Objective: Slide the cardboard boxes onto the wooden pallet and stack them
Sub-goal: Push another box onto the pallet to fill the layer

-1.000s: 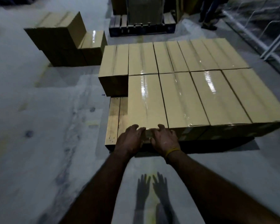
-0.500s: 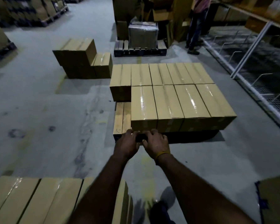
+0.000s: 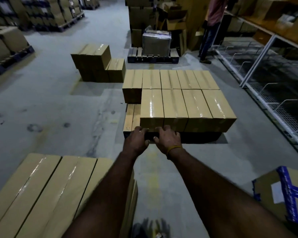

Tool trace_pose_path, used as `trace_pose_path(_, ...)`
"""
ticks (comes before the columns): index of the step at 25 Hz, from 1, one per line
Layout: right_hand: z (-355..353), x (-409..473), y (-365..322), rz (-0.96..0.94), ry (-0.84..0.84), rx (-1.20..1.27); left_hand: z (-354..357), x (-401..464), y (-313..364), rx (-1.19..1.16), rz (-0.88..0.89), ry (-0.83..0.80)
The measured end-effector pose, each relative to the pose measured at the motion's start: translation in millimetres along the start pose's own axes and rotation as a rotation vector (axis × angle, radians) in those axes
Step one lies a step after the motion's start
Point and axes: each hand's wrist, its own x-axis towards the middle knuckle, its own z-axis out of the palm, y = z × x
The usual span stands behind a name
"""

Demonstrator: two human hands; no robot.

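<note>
**Head view: both hands at the near end of the last box in the front row**

Head cam, only view. Wooden pallet [image 3: 132, 116] sits mid-floor w/ one layer of cardboard boxes: back row across the far side, front row of four toward the person. A strip of bare slats shows at the front-left corner, so the layer isn't full. Left hand [image 3: 137, 139] and right hand [image 3: 167, 138] are side by side at the lower near edge of the leftmost front box [image 3: 151, 107], fingers curled over toward its bottom edge and the dark pallet face below. Can't tell if they actually clamp the cardboard or only press on it; nothing is lifted. Yellow band on the right wrist.

More boxes wait: a taped row [image 3: 41, 189] at bottom-left close to the person, and a small stepped stack [image 3: 96, 64] on the floor beyond the pallet's far-left corner.

Handling, my read: long, stiff cartons, seams taped glossy, so tops prob. slippery and poor for a palm grip. Look fairly heavy given both hands low; sliding beats lifting. Best hold is the short end faces or bottom corners, pushing low so the box doesn't tip. Corners could crush if jammed vs. a neighbour.

Elsewhere: another person [image 3: 212, 28] stands by wire shelving [image 3: 268, 93] at right; a wrapped load on a second pallet [image 3: 153, 56] behind.
</note>
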Motion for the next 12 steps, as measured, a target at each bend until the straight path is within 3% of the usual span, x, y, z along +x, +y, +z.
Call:
trace_pose_path(7,-6.0,-106.6,20.0,-0.080,-0.004,-0.033,8.4,-109.5,34.1,0.019,-0.064,0.058)
trace_pose_path(12,8.3,-168.2,17.0,-0.114,-0.061,-0.052,10.1,-179.6,30.9,0.082,-0.148,-0.003)
